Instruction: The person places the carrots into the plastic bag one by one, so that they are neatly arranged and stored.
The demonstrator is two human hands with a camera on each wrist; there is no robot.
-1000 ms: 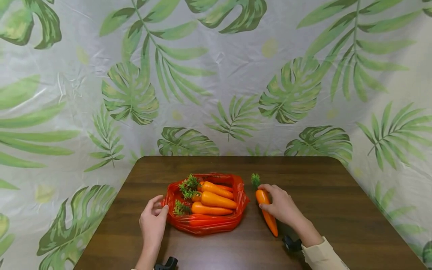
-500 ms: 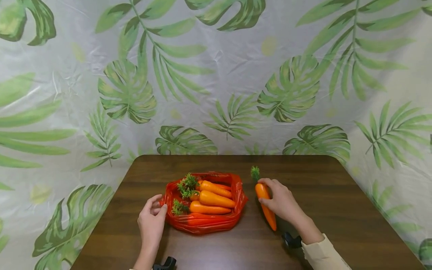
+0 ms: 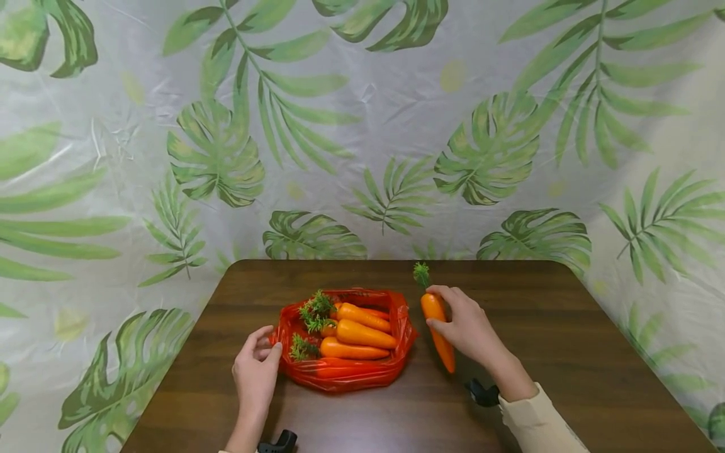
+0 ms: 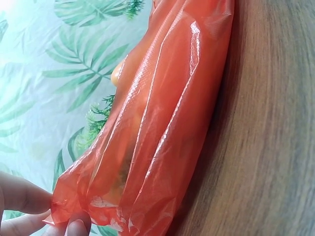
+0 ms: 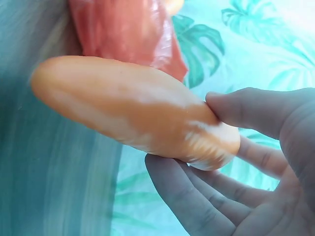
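My right hand (image 3: 467, 324) grips an orange carrot (image 3: 435, 321) near its thick end, thumb on one side and fingers on the other. Its green leafy top points to the back and its tip toward me. In the right wrist view the carrot (image 5: 123, 105) hangs between thumb and fingers. At the left, my left hand (image 3: 255, 371) pinches the edge of a red plastic bag (image 3: 362, 382); the left wrist view shows the bag's gathered corner (image 4: 69, 199) between thumb and fingers. Inside the bag lie several carrots (image 3: 365, 333), their green tops toward the left.
Bag and hands are over a dark wooden table (image 3: 362, 428) with rounded back corners. Behind it hangs a pale sheet (image 3: 396, 126) printed with green leaves. A black wrist device (image 3: 483, 393) sits on the right wrist, another (image 3: 279, 442) by the left.
The right hand has moved the carrot up and slightly left, away from its earlier spot at the right. My left hand and the bag have stayed about where they were.
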